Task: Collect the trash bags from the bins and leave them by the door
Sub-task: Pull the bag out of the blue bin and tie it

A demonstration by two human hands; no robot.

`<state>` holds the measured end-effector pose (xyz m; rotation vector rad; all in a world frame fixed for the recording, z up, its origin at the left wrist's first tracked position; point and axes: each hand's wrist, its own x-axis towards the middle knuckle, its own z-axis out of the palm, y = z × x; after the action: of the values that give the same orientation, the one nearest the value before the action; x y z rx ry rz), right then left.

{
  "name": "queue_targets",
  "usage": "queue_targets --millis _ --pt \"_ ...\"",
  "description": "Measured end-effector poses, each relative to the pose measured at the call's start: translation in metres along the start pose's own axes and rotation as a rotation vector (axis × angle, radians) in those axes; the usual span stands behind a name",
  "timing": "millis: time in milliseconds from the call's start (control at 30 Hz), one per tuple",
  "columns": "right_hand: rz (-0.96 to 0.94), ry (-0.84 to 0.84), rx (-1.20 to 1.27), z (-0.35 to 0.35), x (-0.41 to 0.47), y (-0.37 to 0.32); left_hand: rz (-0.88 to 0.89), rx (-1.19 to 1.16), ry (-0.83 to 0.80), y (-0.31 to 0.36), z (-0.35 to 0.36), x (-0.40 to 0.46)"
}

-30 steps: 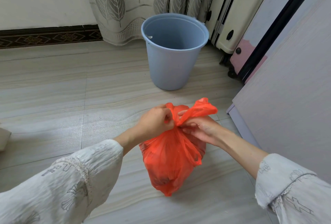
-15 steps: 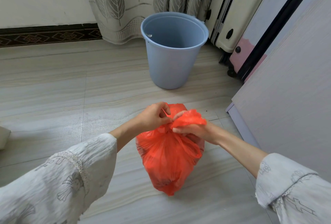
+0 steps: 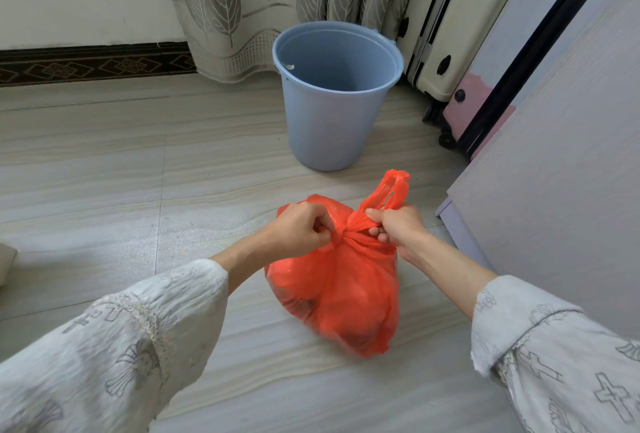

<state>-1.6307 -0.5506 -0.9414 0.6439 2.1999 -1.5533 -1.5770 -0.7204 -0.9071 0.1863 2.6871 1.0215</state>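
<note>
Pale striped floor tiles (image 3: 104, 162) run back to a leaf-patterned curtain (image 3: 242, 0), with a blue plastic bin (image 3: 332, 114) standing unlined in front of it and a cream suitcase (image 3: 450, 34) just beside. Nearer to me sits the orange trash bag (image 3: 346, 294), resting on the tiles between my arms, well short of the bin. My left hand (image 3: 298, 232) pinches one handle strip at the neck; my right hand (image 3: 398, 228) is curled round the other handle, whose loop sticks up above my fist. I judge the film thin, soft and a bit slippery, the load light; the knotted neck is the place to carry it from. It is glossy, crinkled, bulging, with dark shapes showing through low down.
</note>
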Motion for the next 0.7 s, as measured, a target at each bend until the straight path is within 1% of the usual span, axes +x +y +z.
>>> queue_targets --millis 67,167,267,500,600,700 --pt "0.011 0.037 0.041 -0.002 0.006 -0.012 0.0 -0.022 0.018 0.005 -0.004 0.002" --pt "0.055 0.081 0.196 -0.007 0.015 -0.035 0.021 -0.054 0.084 0.018 -0.011 0.008" --pt "0.104 0.108 0.288 -0.011 0.023 -0.041 0.051 -0.034 0.101 0.029 -0.013 0.01" --pt "0.168 0.155 0.242 -0.016 0.034 -0.033 0.076 -0.015 0.056 0.037 -0.005 0.008" --pt "0.152 0.159 0.218 -0.017 0.035 -0.033 0.07 0.004 0.035 0.033 -0.002 0.008" --pt "0.088 0.131 0.146 -0.014 0.029 -0.038 -0.002 0.031 0.029 0.014 -0.007 0.01"
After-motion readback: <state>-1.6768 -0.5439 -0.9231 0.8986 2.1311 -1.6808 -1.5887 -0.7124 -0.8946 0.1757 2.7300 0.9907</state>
